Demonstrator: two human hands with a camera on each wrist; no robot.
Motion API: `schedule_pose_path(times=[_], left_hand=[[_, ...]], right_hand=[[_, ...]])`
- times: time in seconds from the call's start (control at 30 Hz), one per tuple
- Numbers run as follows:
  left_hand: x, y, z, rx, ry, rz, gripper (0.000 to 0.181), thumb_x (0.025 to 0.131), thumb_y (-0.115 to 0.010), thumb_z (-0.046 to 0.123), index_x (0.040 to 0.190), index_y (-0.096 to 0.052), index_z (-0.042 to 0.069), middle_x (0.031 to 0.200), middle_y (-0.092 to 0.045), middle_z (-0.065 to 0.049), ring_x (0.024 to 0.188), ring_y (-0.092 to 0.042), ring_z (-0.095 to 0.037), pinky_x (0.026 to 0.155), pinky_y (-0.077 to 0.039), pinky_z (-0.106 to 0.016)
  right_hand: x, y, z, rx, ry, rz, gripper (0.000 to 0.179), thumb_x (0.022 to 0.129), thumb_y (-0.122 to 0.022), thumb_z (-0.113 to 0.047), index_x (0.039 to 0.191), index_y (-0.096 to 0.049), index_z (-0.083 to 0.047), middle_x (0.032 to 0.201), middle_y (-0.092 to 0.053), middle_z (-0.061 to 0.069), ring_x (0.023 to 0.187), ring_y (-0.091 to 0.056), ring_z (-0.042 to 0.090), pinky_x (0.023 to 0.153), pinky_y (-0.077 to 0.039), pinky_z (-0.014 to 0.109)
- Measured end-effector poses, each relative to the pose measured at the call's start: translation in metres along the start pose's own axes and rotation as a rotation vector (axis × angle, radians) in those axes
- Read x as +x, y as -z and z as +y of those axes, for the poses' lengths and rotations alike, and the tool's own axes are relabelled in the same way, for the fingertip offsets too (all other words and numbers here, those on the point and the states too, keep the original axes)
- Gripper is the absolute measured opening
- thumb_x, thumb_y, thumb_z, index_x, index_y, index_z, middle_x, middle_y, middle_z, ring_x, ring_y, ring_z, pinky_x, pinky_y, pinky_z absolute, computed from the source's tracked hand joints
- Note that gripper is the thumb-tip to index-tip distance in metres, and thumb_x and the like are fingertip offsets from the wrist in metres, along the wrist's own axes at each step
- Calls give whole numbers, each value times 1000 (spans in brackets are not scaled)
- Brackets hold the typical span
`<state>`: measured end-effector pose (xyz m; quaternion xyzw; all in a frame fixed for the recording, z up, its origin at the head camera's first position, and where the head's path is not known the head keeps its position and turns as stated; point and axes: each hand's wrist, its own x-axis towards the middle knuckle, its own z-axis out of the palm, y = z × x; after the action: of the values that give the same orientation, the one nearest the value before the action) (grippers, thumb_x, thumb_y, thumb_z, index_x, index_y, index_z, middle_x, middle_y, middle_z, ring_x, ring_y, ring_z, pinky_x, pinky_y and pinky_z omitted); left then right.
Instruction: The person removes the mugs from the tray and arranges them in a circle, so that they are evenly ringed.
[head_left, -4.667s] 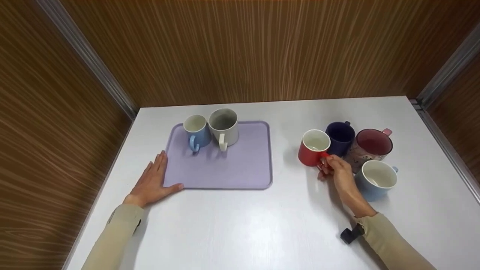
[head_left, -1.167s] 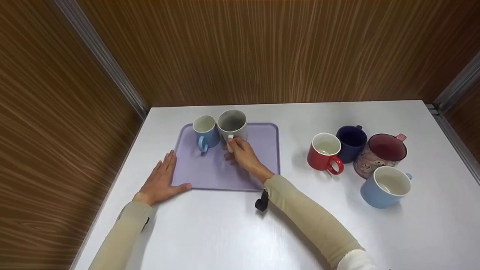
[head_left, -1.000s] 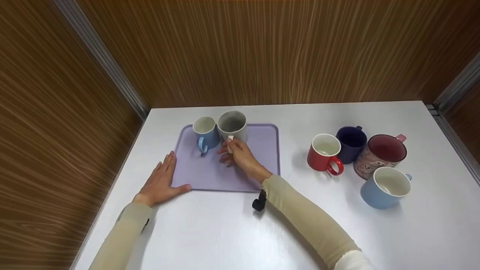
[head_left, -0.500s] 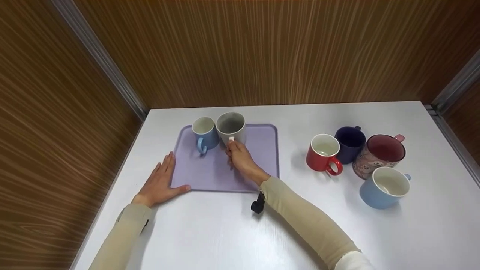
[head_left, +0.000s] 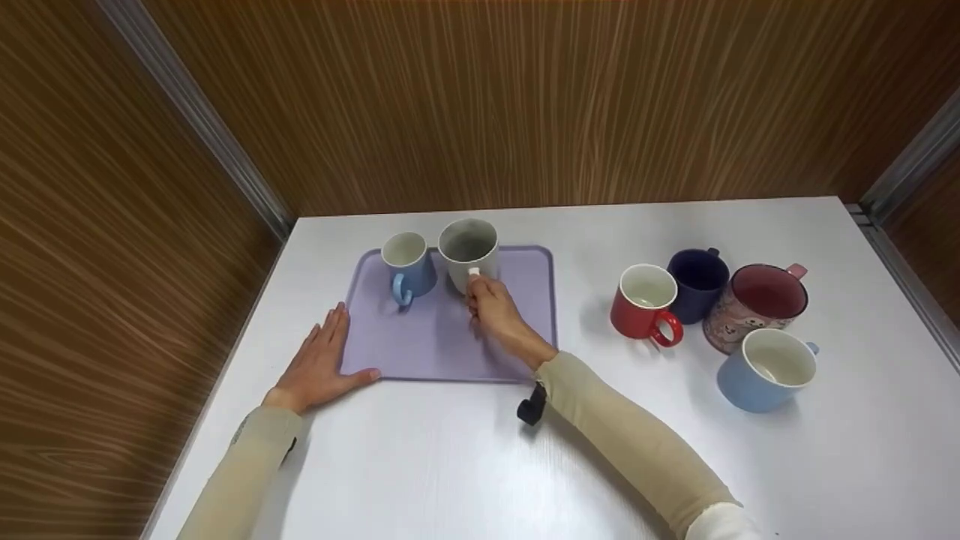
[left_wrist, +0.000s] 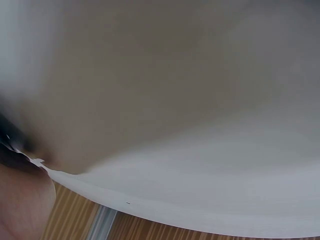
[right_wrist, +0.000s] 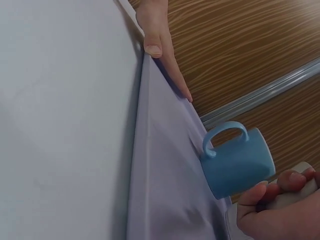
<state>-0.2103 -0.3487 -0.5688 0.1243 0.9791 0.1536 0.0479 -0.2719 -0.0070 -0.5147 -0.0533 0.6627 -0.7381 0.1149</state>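
On the purple tray [head_left: 405,349] a small blue mug [head_left: 418,279] stands upright, its handle toward me. Just right of it is a larger off-white mug [head_left: 487,264], with a narrow gap between the two. My right hand [head_left: 501,315] grips the off-white mug's handle, fingers curled round it. In the right wrist view that hand [right_wrist: 285,215] shows at the lower right, beside the blue mug [right_wrist: 237,165]. My left hand [head_left: 319,364] lies flat with spread fingers against the tray's left edge, thumb at its near corner. Blurred sleeve fills much of the left wrist view.
To the right, several mugs stand close together on the white table [head_left: 450,465]: a red one [head_left: 632,319], a navy one [head_left: 691,300], a pink patterned one [head_left: 726,326] and a light blue one [head_left: 752,386]. A wood-grain panel [head_left: 480,105] rises behind the table.
My right hand has left the red mug's handle and taken hold of the off-white mug's handle. That mug has shifted slightly right, away from the blue mug. My left hand stays at the tray.
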Motion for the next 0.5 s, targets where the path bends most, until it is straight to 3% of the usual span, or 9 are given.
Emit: schedule_pose_path(times=[0.23, 0.5], left_hand=[[1, 0, -2, 1, 14, -13, 132, 88, -66, 79, 170, 0, 0, 180, 2, -16, 168, -2, -36, 136, -6, -55], [1, 0, -1, -1, 4, -18, 132, 88, -66, 80, 170, -1, -1, 180, 2, -17, 168, -1, -36, 136, -6, -56]], right_hand=[[-17, 23, -13, -57, 68, -65, 36, 112, -37, -15, 77, -46, -13, 70, -40, -1, 66, -39, 13, 59, -35, 25], [-41, 55, -25, 20, 93, -139, 34, 112, -41, -13, 81, -53, -7, 72, -49, 3, 67, -45, 14, 59, -38, 24]])
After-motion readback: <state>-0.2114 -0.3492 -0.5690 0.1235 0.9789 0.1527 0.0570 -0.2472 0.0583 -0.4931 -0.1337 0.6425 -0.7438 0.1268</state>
